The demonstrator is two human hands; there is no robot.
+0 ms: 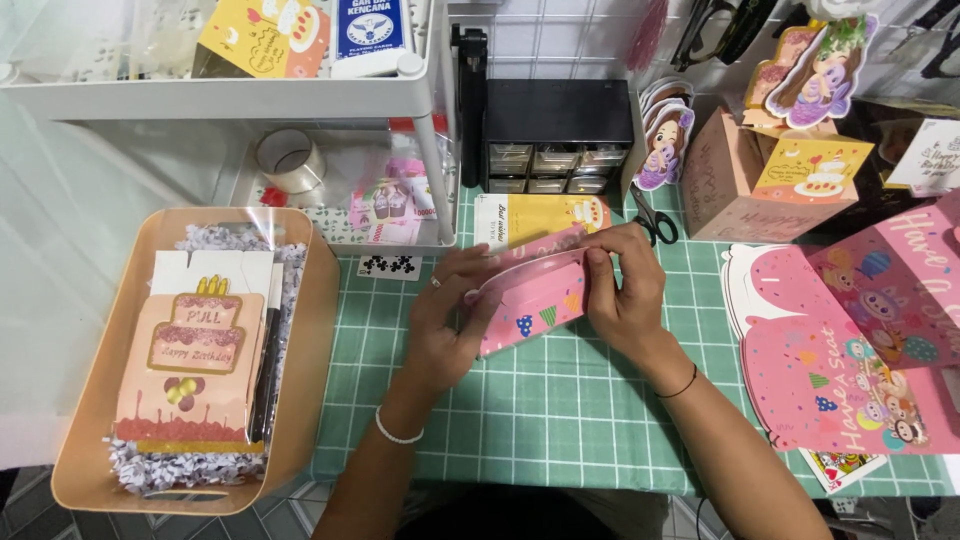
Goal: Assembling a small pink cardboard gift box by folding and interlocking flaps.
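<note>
Head view: both hands (pixel 540 300) hold pink card (pixel 530 300), long axis tilted up-right.

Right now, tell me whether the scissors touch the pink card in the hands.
Apart. The head view shows the scissors lying behind the right hand, with green mat between them and the pink card.

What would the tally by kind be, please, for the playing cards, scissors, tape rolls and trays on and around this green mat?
Playing cards: 2
Scissors: 1
Tape rolls: 1
Trays: 1
Total: 5
</note>
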